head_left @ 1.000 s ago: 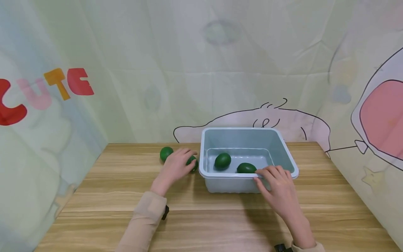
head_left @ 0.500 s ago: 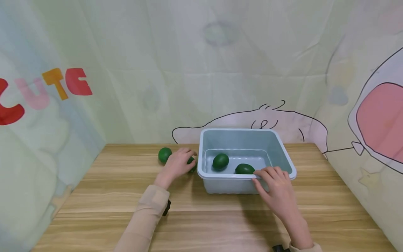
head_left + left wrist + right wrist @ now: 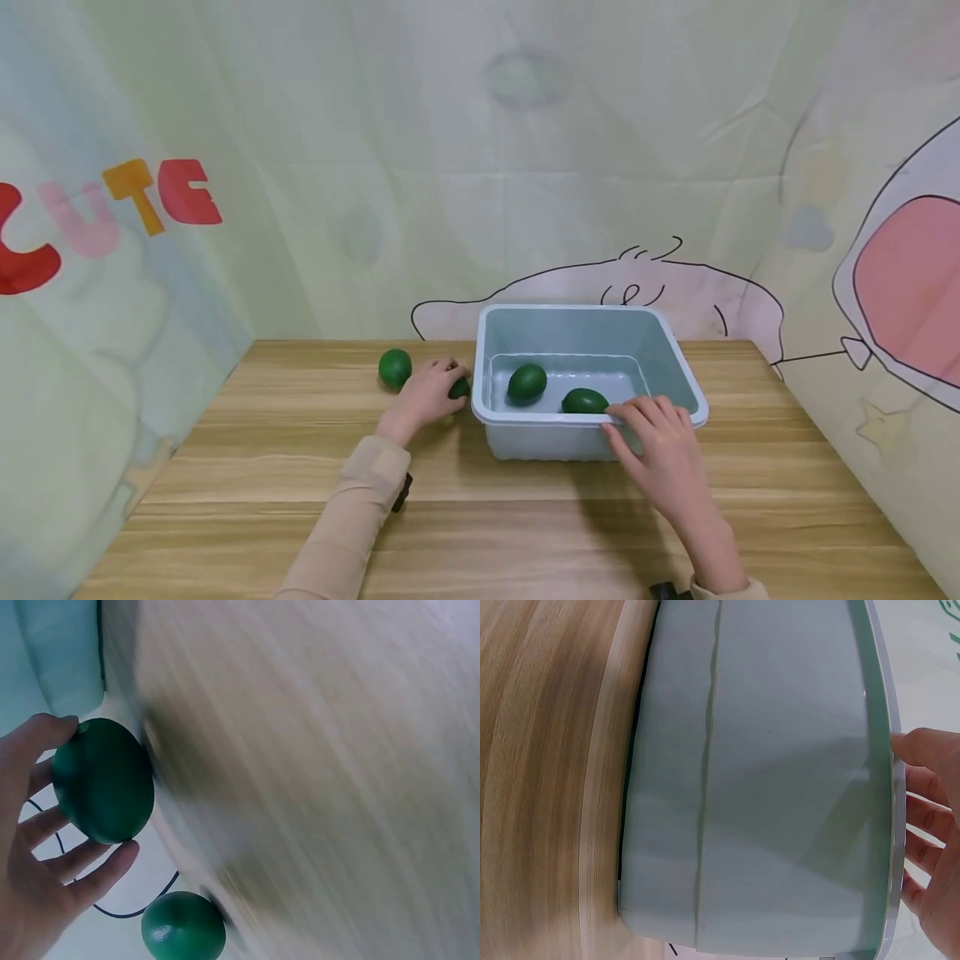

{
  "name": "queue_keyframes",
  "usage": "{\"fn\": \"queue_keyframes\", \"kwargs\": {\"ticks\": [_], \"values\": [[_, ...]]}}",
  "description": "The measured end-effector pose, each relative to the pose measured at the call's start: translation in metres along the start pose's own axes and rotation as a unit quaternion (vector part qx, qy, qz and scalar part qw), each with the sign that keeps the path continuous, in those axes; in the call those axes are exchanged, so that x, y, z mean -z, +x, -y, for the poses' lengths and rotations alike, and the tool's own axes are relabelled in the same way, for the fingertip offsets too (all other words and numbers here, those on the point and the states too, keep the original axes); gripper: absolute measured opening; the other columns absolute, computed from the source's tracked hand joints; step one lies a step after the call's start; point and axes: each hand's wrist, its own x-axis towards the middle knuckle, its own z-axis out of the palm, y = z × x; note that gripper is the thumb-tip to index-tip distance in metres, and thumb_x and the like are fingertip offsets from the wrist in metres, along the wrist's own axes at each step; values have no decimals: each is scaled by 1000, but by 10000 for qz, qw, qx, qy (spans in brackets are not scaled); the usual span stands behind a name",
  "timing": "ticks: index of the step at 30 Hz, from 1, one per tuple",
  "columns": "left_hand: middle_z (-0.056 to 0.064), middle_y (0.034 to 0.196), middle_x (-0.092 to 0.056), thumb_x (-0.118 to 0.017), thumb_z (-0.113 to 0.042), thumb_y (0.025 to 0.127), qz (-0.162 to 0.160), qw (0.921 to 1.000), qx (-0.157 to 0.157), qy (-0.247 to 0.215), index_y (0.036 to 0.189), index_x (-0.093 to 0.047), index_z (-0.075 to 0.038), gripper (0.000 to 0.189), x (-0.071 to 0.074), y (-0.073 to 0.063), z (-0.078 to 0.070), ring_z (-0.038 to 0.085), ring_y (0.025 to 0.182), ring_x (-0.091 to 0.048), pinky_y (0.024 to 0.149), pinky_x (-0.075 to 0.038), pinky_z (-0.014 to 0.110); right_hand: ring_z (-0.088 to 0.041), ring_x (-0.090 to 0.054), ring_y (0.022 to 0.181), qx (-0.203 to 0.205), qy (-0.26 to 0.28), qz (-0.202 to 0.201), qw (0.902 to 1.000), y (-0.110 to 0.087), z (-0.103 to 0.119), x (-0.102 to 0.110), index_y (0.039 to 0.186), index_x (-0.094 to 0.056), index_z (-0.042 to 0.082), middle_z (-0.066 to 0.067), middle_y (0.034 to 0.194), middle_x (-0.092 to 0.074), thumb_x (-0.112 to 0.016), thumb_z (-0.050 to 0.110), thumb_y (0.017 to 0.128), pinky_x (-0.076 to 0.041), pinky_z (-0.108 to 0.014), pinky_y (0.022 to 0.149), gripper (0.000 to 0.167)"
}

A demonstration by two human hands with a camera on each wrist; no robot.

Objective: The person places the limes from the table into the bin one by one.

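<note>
My left hand (image 3: 429,394) holds a green lime (image 3: 103,781) just left of the light-blue plastic tub (image 3: 592,442). In the left wrist view the thumb lies at one end of the lime and the fingers curve round its other side. The lime is low, at or barely above the tabletop; which of the two I cannot tell. Another lime (image 3: 394,368) lies on the table left of that hand. My right hand (image 3: 667,446) grips the tub's near rim (image 3: 897,825), thumb outside and fingers over the edge. Inside the tub rest two limes, one left (image 3: 527,383) and one nearer the front wall (image 3: 585,401).
The wood-grain table (image 3: 480,533) stretches in front of the tub and to both sides. A pale printed curtain (image 3: 360,208) hangs close behind the table and along its sides. Each wrist bears a small black device (image 3: 402,493).
My left hand has shifted slightly to the right and closed in round its lime, leaving more of the left lime visible. The right hand stays on the rim, and the tub stands as before.
</note>
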Motion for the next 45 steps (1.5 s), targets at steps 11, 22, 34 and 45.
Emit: {"fn": "queue_keyframes", "kwargs": {"ticks": [11, 22, 34, 45], "values": [[11, 121, -57, -67, -29, 87, 324, 9993, 148, -120, 129, -59, -15, 45, -1, -2, 4, 32, 107, -54, 91, -49, 46, -21, -52, 84, -59, 31, 62, 10000, 1, 1, 0, 94, -72, 9, -2, 87, -65, -77, 16, 77, -36, -36, 73, 19], [11, 117, -57, -68, -31, 86, 251, 9995, 61, -160, 125, -62, -15, 43, -1, -9, 6, 31, 103, -54, 87, -49, 47, -21, -52, 84, -75, 8, 102, 9999, 1, 1, 0, 94, -72, 9, -3, 88, -65, -76, 17, 78, -36, -36, 73, 19], [10, 117, -60, -70, -31, 82, 32, 10000, 12, -80, 123, -63, -16, 44, -5, -17, 6, 31, 103, -54, 89, -49, 46, -22, -52, 85, -51, 23, 65, 10000, 0, 2, -1, 94, -72, 8, -3, 88, -65, -76, 16, 77, -36, -36, 73, 19], [9, 115, -61, -71, -30, 81, -37, 9998, -195, 81, 122, -64, -14, 44, -6, -25, 1, 28, 98, -55, 85, -49, 41, -22, -52, 84, -51, 17, 53, 10000, 0, 1, 0, 94, -72, 8, -3, 87, -65, -76, 16, 77, -36, -36, 73, 19]]}}
